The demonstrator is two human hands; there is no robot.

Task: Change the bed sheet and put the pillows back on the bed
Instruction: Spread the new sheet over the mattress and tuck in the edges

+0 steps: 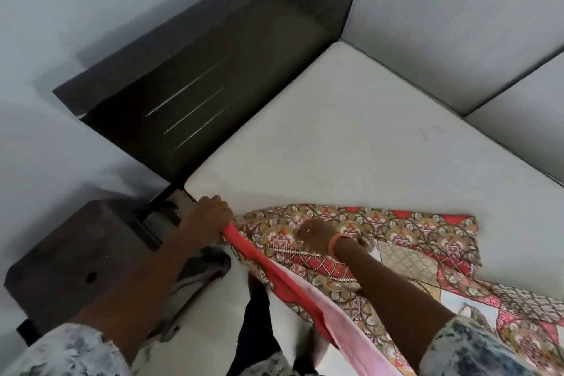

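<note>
A bare white mattress (351, 137) fills the middle of the view. A patterned red, brown and gold bed sheet (412, 241) lies bunched across its near edge, with a plain red and pink border hanging toward me. My left hand (210, 214) grips the sheet's red edge at the mattress corner beside the headboard. My right hand (317, 235), an orange band on its wrist, grips the patterned cloth a little to the right. No pillows are in view.
A dark wooden headboard (213, 70) runs along the left of the mattress. A dark bedside cabinet (76, 259) stands at lower left with some cloth (207, 272) beside it. Grey walls (457, 24) close off the mattress's far side.
</note>
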